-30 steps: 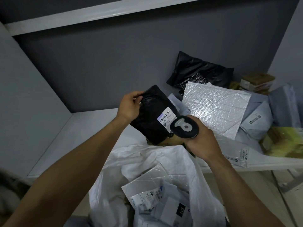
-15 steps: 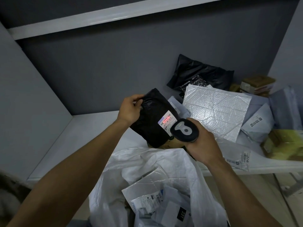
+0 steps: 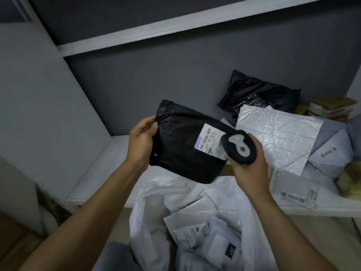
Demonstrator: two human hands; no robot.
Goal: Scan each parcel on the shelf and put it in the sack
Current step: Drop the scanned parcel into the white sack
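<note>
My left hand (image 3: 141,142) grips the left edge of a black plastic parcel (image 3: 179,145) with a white barcode label (image 3: 210,141), held above the sack. My right hand (image 3: 248,169) holds a dark handheld scanner (image 3: 239,147) right at the label's right edge. Below both hands, the white woven sack (image 3: 156,208) stands open with several white and grey parcels (image 3: 205,237) inside. The shelf (image 3: 101,165) lies behind the sack.
On the shelf at right lie a silver bubble mailer (image 3: 277,137), another black bag (image 3: 259,92), grey mailers (image 3: 330,153), a flat white mailer (image 3: 298,192) and brown taped boxes (image 3: 332,108). Grey walls close the shelf at left and back; a shelf board runs above.
The red scan light seen on the label half a second ago is gone. The black parcel now lies flatter and wider toward me, and the view has shifted right.
</note>
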